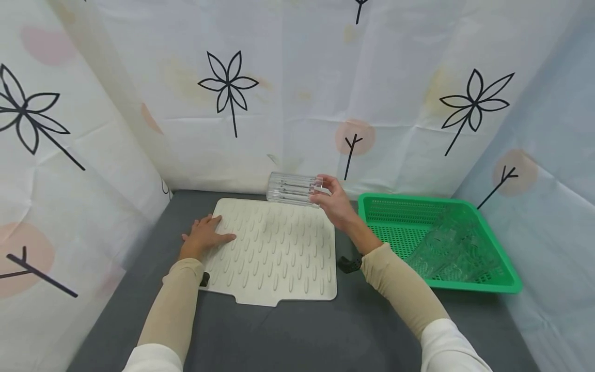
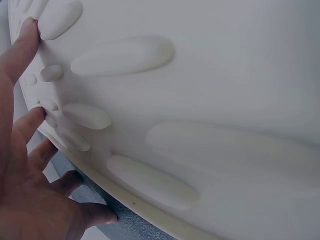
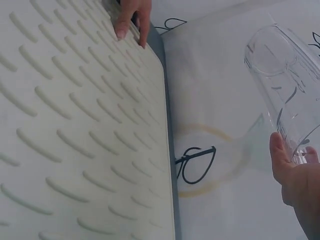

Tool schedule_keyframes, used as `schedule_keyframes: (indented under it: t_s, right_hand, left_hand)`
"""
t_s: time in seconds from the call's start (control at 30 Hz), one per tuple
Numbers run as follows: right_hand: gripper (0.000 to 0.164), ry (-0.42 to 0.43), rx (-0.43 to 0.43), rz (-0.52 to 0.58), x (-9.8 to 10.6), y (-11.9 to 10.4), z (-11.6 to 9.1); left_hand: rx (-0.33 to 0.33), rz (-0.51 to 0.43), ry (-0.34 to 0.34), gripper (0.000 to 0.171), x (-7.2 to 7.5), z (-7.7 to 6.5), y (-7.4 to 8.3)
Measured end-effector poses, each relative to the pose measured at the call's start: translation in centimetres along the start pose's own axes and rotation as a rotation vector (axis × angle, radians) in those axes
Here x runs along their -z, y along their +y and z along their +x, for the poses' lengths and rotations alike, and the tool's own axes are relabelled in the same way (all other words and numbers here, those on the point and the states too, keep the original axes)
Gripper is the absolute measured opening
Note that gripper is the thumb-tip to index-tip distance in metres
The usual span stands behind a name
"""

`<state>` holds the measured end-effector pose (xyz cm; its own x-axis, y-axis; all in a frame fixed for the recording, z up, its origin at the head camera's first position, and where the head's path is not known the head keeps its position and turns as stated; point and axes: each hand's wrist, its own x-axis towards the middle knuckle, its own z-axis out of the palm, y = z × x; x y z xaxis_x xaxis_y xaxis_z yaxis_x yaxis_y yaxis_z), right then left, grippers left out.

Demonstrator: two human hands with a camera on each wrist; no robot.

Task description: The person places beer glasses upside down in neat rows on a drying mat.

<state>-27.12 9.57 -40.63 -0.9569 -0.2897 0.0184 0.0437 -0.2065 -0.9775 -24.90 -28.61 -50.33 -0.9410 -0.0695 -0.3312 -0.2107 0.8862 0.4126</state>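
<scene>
My right hand (image 1: 338,204) grips a tall clear ribbed drinking glass (image 1: 290,188) by one end. The glass lies sideways in the grip, and in the head view it overlaps the back edge of a cream-coloured drying mat (image 1: 279,243) with raised oval ridges. In the right wrist view the round end of the glass (image 3: 270,52) points away from the fingers. My left hand (image 1: 204,237) rests with spread fingers on the mat's left edge. Seen from the left wrist, thumb and fingertips (image 2: 36,117) touch the mat, while other fingers reach over its rim.
A green plastic basket (image 1: 465,287) stands on the right of the dark grey table (image 1: 316,336), with several clear glasses (image 1: 446,248) lying in its right part. Patterned white cloth (image 1: 297,103) hangs behind and at both sides.
</scene>
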Motion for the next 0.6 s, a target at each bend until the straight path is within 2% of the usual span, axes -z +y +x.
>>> schedule_keyframes:
  t_s: [0.37, 0.6]
  right_hand:
    - [0.066, -0.028, -0.008, -0.002, -2.2, 2.0, 1.1]
    - [0.066, -0.041, -0.017, -0.017, -4.0, 3.4, 2.0]
  left_hand:
    - [0.011, 0.016, 0.022, 0.102, -0.2, 0.4, -0.2]
    - [0.027, 0.019, 0.001, 0.105, -0.3, 0.6, -0.2]
